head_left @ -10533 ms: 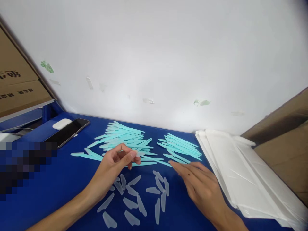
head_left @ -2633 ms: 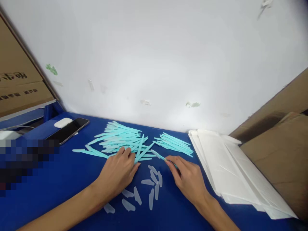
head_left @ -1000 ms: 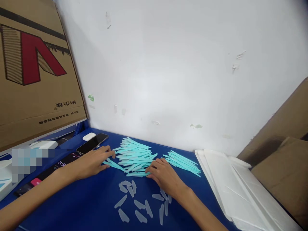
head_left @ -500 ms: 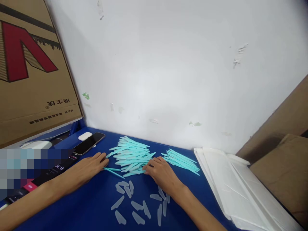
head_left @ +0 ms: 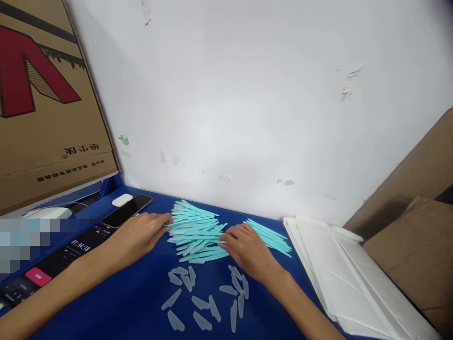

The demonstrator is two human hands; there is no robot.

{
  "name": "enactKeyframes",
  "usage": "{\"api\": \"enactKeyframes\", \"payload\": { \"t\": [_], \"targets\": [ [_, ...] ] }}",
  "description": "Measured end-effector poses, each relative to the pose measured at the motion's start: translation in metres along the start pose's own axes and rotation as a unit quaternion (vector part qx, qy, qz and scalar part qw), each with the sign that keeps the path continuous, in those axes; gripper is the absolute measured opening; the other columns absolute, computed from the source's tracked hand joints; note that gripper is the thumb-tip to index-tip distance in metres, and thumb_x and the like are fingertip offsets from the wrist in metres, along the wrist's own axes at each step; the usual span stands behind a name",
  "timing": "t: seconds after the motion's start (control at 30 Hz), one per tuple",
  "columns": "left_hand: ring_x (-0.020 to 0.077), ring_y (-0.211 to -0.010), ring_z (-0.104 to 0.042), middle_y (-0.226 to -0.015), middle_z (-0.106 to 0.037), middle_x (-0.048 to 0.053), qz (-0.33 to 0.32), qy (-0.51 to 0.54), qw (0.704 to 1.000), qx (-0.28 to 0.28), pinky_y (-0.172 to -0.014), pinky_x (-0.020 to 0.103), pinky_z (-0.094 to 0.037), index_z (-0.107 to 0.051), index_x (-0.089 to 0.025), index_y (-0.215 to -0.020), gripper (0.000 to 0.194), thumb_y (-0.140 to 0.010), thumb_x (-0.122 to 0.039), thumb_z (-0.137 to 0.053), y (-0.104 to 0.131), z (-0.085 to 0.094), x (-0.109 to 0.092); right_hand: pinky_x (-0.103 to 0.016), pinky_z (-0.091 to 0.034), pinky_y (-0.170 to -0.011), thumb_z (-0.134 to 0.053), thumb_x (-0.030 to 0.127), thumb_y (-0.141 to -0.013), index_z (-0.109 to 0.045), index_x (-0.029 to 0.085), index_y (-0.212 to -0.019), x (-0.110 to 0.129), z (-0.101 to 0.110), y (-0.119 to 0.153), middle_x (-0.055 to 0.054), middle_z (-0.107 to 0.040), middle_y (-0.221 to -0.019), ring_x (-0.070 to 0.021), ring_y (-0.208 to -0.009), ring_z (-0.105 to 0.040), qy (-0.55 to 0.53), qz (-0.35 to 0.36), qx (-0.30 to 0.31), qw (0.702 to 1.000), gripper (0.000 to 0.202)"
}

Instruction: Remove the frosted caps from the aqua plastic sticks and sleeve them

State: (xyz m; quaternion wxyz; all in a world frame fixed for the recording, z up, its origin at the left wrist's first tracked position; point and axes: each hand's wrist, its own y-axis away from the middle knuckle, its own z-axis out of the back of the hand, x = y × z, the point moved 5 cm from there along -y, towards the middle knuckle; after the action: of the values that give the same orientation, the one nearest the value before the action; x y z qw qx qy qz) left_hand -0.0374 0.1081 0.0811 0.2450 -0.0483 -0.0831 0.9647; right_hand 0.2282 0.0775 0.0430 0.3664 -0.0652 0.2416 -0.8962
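Note:
A spread heap of turquoise eyebrow razors (head_left: 196, 231) lies on the blue table. At the heap's left side, my left hand (head_left: 150, 231) pinches the end of a razor between thumb and fingers. My right hand (head_left: 246, 245) is at the heap's right side, its fingers closed on the thin end of a razor; the fingertips are partly hidden. Just beyond that hand, a smaller bundle of razors (head_left: 271, 238) lies side by side. Loose translucent blade covers (head_left: 201, 302) are scattered on the table nearer to me.
A dark phone (head_left: 128, 211) and a white case (head_left: 122, 200) lie at the back left. Another phone showing a timer (head_left: 76, 245) is beside my left forearm. White plastic bags (head_left: 318, 269) are stacked at right. A printed carton (head_left: 53, 132) stands left, against the white wall (head_left: 226, 94).
My left hand has moved up and right to the heap's edge. Two razors that lay apart at lower left are now off that spot. My right hand has shifted slightly right.

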Motion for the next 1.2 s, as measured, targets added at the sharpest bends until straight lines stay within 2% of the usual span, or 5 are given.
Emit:
{"api": "enactKeyframes", "payload": {
  "t": [0.17, 0.43, 0.63, 0.83, 1.2],
  "targets": [
    [0.0274, -0.087, -0.069, -0.099, -0.072, 0.011, 0.004, -0.066, 0.996, 0.054, -0.067, 0.032, -0.043, -0.062, -0.018, -0.105, 0.024, -0.102, -0.023, -0.039, -0.041, -0.02, -0.032, -0.037, -0.045, -0.084, -0.047, 0.019, -0.105, -0.066, 0.022, -0.106, -0.029, 0.025, 0.04, -0.004, -0.07, -0.097, -0.0189, -0.089, -0.065, 0.014, -0.065, -0.037, 0.997, 0.019],
    [0.0294, -0.093, -0.069, -0.104, -0.07, 0.015, 0.001, -0.084, 0.994, 0.071, -0.072, 0.035, -0.05, -0.068, -0.015, -0.106, 0.023, -0.099, -0.021, -0.047, -0.058, -0.039, -0.034, -0.042, -0.053, -0.086, -0.043, 0.025, -0.106, -0.065, 0.022, -0.119, -0.061, 0.032, 0.105, -0.008, -0.072, -0.11, -0.0237, -0.098, -0.068, 0.059, -0.151, -0.034, 0.986, 0.025],
    [0.0297, -0.107, -0.062, -0.111, -0.067, 0.013, -0.036, -0.059, 0.997, 0.03, -0.082, 0.039, -0.051, -0.066, -0.02, -0.113, 0.029, -0.105, -0.026, -0.039, -0.026, -0.038, -0.055, -0.053, -0.051, -0.1, -0.044, 0.029, -0.106, -0.05, 0.025, -0.146, -0.065, 0.011, 0.111, -0.01, -0.063, -0.141, -0.0306, -0.123, -0.062, 0.08, -0.164, 0.004, 0.983, 0.041],
    [0.0262, -0.099, -0.064, -0.111, -0.066, 0.009, -0.067, 0.036, 0.994, 0.084, -0.074, 0.035, -0.053, -0.069, -0.028, -0.11, 0.033, -0.102, -0.018, -0.038, 0.027, -0.05, -0.072, -0.049, -0.052, -0.099, -0.039, 0.026, -0.107, -0.055, 0.024, -0.14, -0.063, 0.004, 0.113, -0.008, -0.069, -0.131, -0.026, -0.115, -0.067, 0.079, -0.153, 0.018, 0.985, 0.037],
    [0.0221, -0.083, -0.068, -0.109, -0.065, 0.008, -0.072, 0.016, 0.995, 0.07, -0.066, 0.03, -0.05, -0.068, -0.027, -0.111, 0.035, -0.102, -0.017, -0.036, 0.05, -0.085, -0.046, -0.049, -0.053, -0.097, -0.042, 0.022, -0.105, -0.054, 0.021, -0.143, -0.068, -0.001, 0.115, -0.012, -0.067, -0.135, -0.0293, -0.118, -0.066, 0.106, -0.176, 0.005, 0.979, 0.04]
  ]
}}
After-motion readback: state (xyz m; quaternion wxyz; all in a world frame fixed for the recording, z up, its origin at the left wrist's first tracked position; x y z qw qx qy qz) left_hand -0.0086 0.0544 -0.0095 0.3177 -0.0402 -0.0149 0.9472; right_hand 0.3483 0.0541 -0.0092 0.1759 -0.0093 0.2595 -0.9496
